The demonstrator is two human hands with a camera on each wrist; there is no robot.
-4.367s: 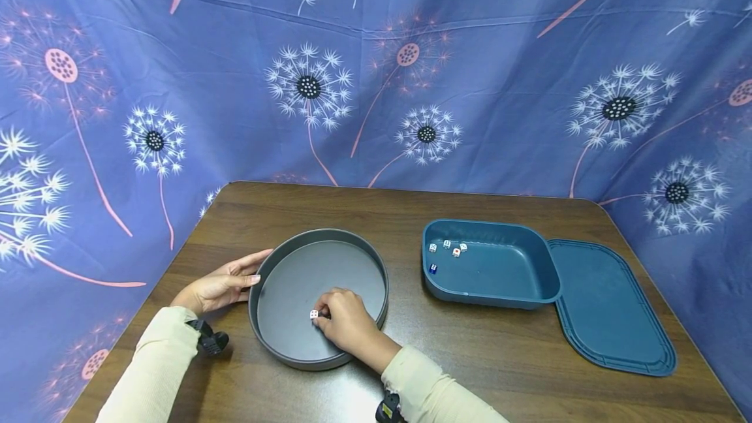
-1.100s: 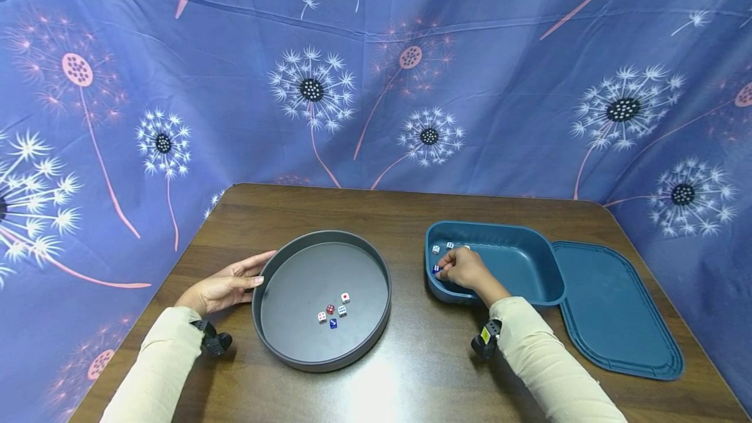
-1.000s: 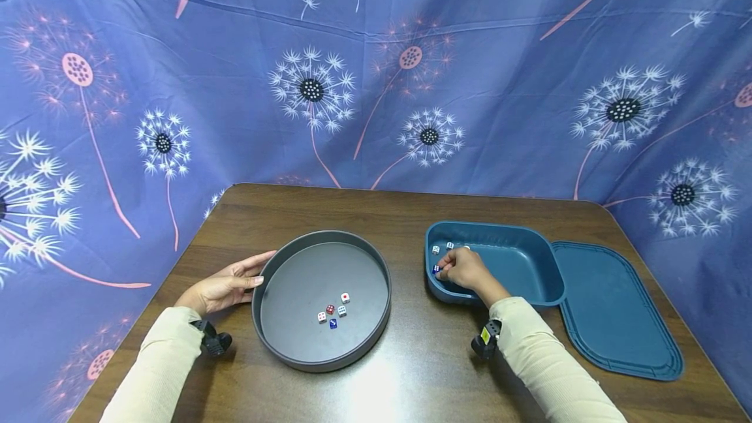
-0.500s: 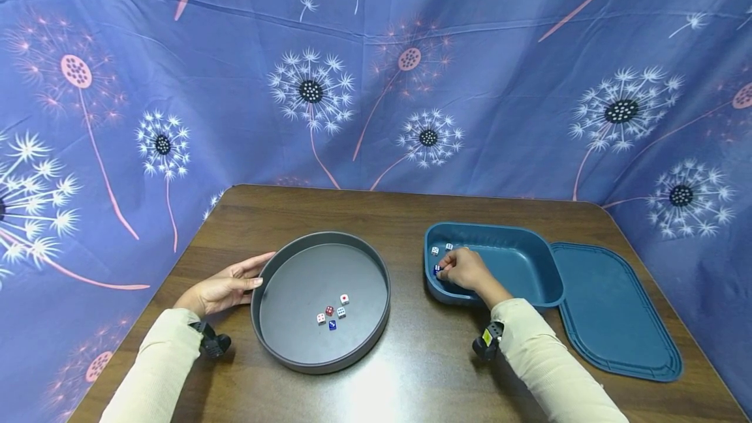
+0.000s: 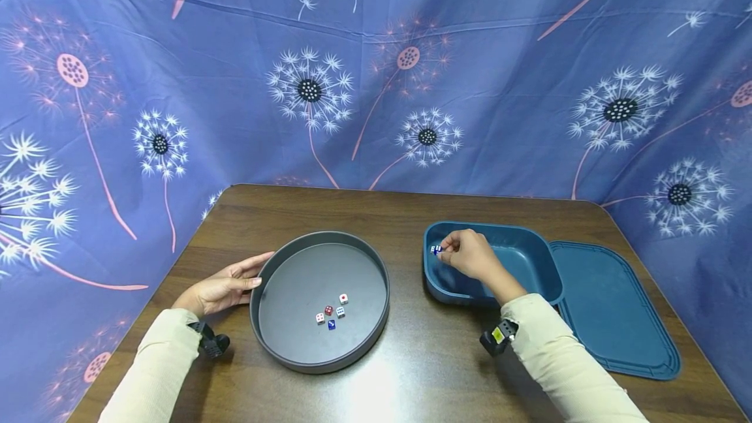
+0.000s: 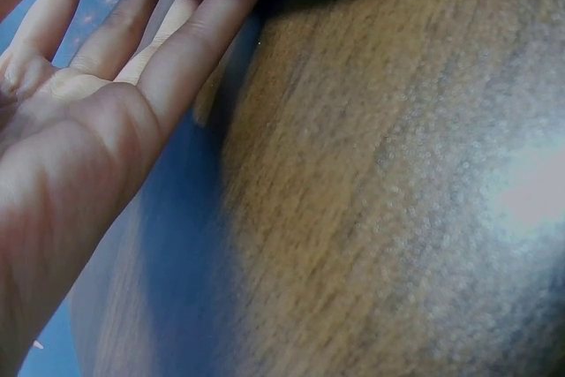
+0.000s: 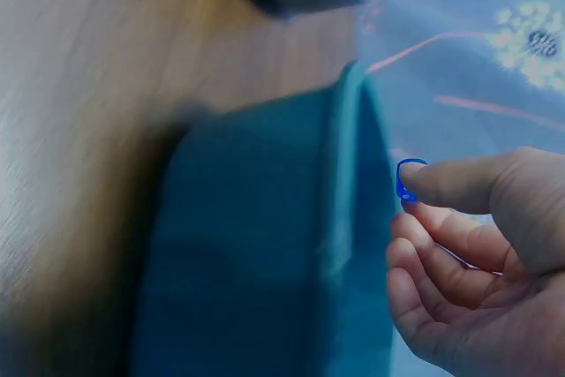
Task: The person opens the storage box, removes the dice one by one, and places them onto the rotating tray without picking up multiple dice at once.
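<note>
Between thumb and forefinger my right hand [image 5: 474,255] pinches a blue die [image 7: 409,181], held over the left part of a teal rectangular container [image 5: 523,263]. Just left of that die a white die [image 5: 432,249] partly shows; the hand hides the floor behind it. My left hand [image 5: 226,284] holds the left side of a dark grey round pan [image 5: 294,260], thumb over the rim and fingers stretched along the outer wall. Inside the pan lie a red die [image 5: 328,310], a blue die [image 5: 331,324] and several white dice [image 5: 340,312].
A flat teal lid [image 5: 617,309] lies at the right, beside the container. The wooden table [image 5: 405,344] ends at a blue dandelion-print cloth [image 5: 376,83] behind and at the sides. Both wrists wear black cameras [image 5: 211,339].
My right hand has left the pan, where several dice now lie, and gone to the container. It has since lifted the blue die from the floor there. The left hand stays put.
</note>
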